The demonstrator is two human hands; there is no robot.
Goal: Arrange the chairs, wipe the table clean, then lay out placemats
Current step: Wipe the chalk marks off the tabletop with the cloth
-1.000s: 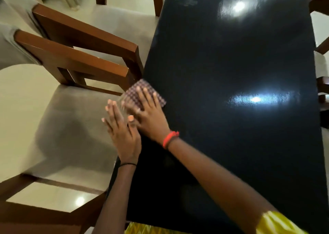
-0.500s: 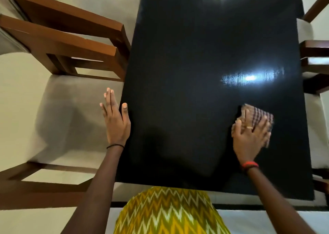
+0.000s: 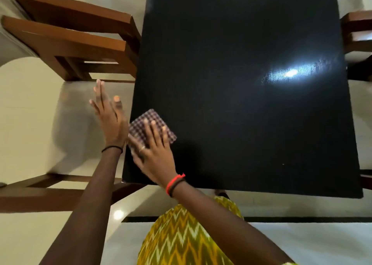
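Observation:
A glossy black table [image 3: 241, 83] fills the middle of the head view. My right hand [image 3: 155, 154] presses flat on a folded checked cloth [image 3: 145, 123] at the table's near left edge. Just off that edge, my left hand [image 3: 109, 117] is held open with its fingers together, beside the cloth. A wooden chair with a pale cushion [image 3: 50, 123] stands close under my left hand, and a second wooden chair [image 3: 80, 33] stands behind it. No placemats are in view.
More wooden chairs [image 3: 358, 39] stand along the table's right side. A pale glossy floor [image 3: 302, 244] lies below the table's near edge, with a dark strip across it. My yellow zigzag garment [image 3: 181, 240] is at the bottom centre.
My right hand has swept the cloth from the near right of the table back across to the near left edge, beside my left hand, which has stayed at that edge.

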